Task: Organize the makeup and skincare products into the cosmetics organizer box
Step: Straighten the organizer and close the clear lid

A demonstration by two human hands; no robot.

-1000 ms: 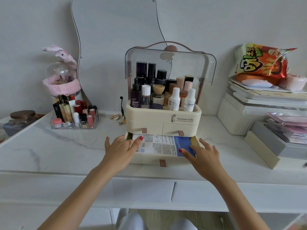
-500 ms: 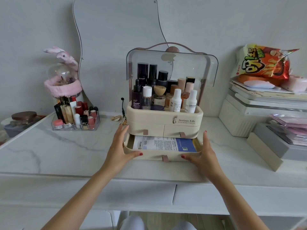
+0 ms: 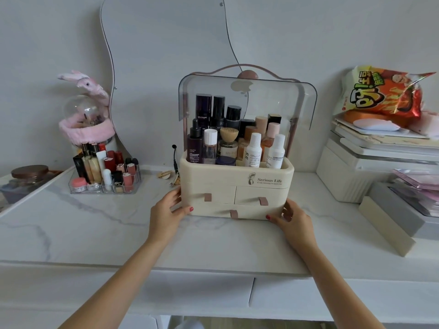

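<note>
The cream cosmetics organizer box [image 3: 237,180] stands mid-table with its clear lid [image 3: 280,100] raised. Several bottles [image 3: 237,138] fill its top tray. Its wide bottom drawer [image 3: 213,213] sits flush with the front, and so do the two small drawers above it. My left hand [image 3: 167,211] rests at the box's lower left corner, thumb on the drawer front. At the lower right corner, my right hand [image 3: 293,218] touches the drawer front with its thumb. Both hands have relaxed fingers and hold nothing.
A clear tray of lipsticks [image 3: 107,172] stands at the left with a glass globe and pink headband [image 3: 84,122] behind it. A wavy mirror [image 3: 166,55] leans on the wall. Stacked boxes [image 3: 370,167] and a snack bag [image 3: 384,91] crowd the right side.
The bottom drawer, open with a blue and white packet inside, has been pushed shut by both hands. The packet is now out of sight.
</note>
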